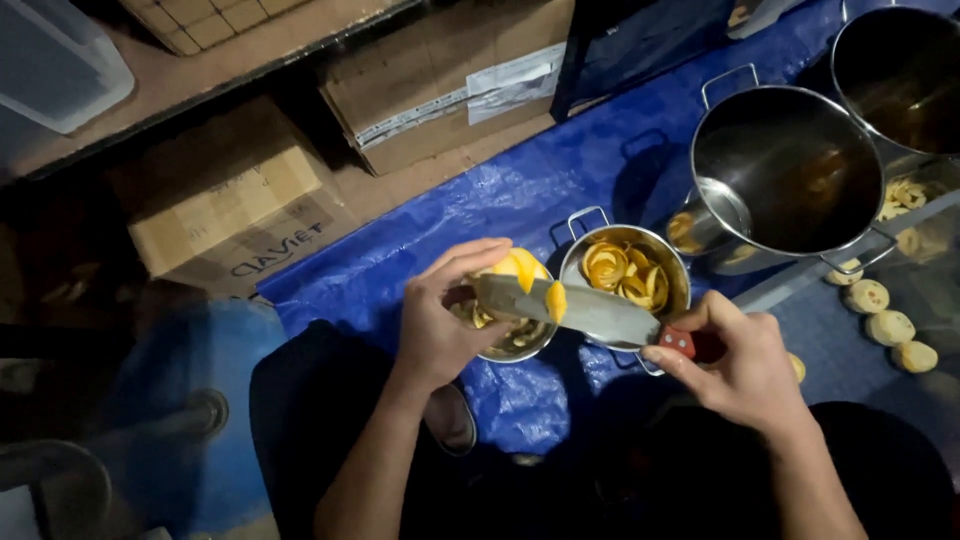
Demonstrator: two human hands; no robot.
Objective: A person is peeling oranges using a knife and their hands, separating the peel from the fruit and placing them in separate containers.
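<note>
Brown cardboard box (455,75), white label strip (470,95), behind blue tarp (500,190)

yellow-orange fruit (520,268), roundish, partly peeled, held up over a small steel pot, at abt 9 o'clock from the pot of peel curls. knife (580,308): broad grey blade lying near flat, tip pointing to 9 o'clock, a strip of peel on its edge; red handle at 4 o'clock end.
</note>
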